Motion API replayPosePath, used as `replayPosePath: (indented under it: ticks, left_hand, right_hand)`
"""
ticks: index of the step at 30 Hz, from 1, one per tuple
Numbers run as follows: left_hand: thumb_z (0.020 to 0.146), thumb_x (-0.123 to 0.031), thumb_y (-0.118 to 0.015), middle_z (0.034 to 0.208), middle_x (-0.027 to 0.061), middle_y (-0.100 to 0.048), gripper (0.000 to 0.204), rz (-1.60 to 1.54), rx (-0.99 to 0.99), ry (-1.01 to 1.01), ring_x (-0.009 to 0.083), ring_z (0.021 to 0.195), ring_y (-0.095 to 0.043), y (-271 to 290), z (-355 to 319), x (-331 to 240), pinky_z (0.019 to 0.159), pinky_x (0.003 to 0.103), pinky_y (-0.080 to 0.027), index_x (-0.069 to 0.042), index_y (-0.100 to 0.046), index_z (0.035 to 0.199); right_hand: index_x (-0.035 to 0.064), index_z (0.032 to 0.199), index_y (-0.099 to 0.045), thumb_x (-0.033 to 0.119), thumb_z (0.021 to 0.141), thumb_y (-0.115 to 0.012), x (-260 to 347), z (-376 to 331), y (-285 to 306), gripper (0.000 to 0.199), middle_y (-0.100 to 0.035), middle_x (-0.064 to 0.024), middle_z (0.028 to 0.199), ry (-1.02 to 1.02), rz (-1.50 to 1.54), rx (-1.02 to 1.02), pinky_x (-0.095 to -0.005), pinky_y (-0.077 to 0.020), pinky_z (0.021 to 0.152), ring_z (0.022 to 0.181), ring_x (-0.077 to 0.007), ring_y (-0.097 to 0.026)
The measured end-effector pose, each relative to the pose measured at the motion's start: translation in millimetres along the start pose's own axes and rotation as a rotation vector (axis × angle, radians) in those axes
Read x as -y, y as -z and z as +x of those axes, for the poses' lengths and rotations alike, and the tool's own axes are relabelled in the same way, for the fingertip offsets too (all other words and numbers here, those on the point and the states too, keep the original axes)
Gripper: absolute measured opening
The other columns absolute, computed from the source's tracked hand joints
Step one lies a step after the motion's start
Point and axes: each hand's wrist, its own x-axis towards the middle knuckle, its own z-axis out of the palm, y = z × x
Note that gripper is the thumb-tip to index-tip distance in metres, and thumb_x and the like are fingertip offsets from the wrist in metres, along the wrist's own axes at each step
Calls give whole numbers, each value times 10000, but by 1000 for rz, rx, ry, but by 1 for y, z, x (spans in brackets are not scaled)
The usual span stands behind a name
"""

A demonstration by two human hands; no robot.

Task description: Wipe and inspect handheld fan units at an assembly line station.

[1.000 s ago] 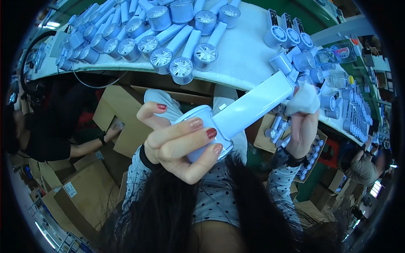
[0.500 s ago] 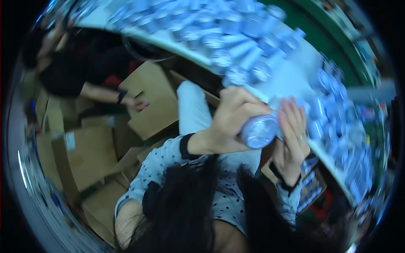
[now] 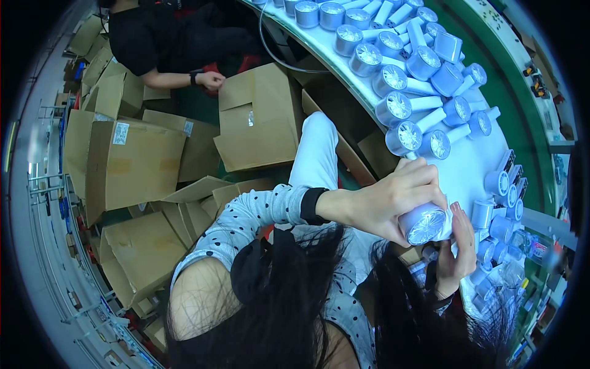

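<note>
My left hand (image 3: 409, 197) is closed around a pale round-headed piece (image 3: 425, 225) with crinkled clear film over its flat end. That end faces up, and the rest of the piece is partly hidden by my fingers. On its right side my right hand (image 3: 460, 252) lies against it, fingers stretched out rather than wrapped round it. Just beyond my left hand, many similar film-covered pieces (image 3: 404, 136) with straight handles lie in rows on the white tabletop (image 3: 458, 178).
Further pieces (image 3: 501, 194) are piled at the table's right, beside crumpled clear plastic (image 3: 510, 273). Open cardboard boxes (image 3: 138, 163) crowd the floor at left. A co-worker's hand (image 3: 211, 80) is near a box at the upper left. A green strip (image 3: 522, 104) runs behind the table.
The view has shifted, so both hands and the held piece appear further right and lower. My left hand still grips the piece, and my right hand stays against its side.
</note>
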Motion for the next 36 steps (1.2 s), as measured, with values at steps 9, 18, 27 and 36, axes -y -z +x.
replayPosePath:
  ticks: [9, 18, 27, 36]
  left_hand:
    - [540, -200, -780, 864, 57, -500, 499, -136, 98, -1, 241, 794, -440, 7, 5, 5, 702, 322, -336, -55, -538, 952]
    - [549, -186, -772, 886, 66, -512, 506, -115, 165, 4, 236, 818, -443, 15, 17, 2, 714, 317, -337, -34, -541, 973]
    - [503, -143, -770, 880, 66, -485, 540, -205, 171, 105, 217, 833, -447, 22, 19, -2, 750, 308, -342, -30, -539, 978]
    - [520, -134, -781, 920, 64, -490, 543, -292, 180, 152, 186, 854, -459, 26, 18, -8, 767, 279, -355, -27, -536, 992]
  right_hand:
    - [-77, 966, -567, 142, 802, -592, 3, 17, -3, 275, -606, -210, 899, 160, -94, 89, -422, -500, 745, 882, -349, -612]
    - [-105, 963, -532, 179, 741, -631, -9, 18, 6, 373, -594, -216, 912, 147, -75, 138, -461, -465, 806, 916, -376, -593]
    - [-82, 977, -519, 164, 636, -677, 10, 40, 5, 449, -595, -171, 862, 149, 13, 235, -415, -464, 816, 818, -294, -603]
    - [-33, 951, -527, 296, 738, -635, 2, 20, 25, 407, -588, -147, 835, 106, -122, 245, -438, -449, 819, 808, -291, -595]
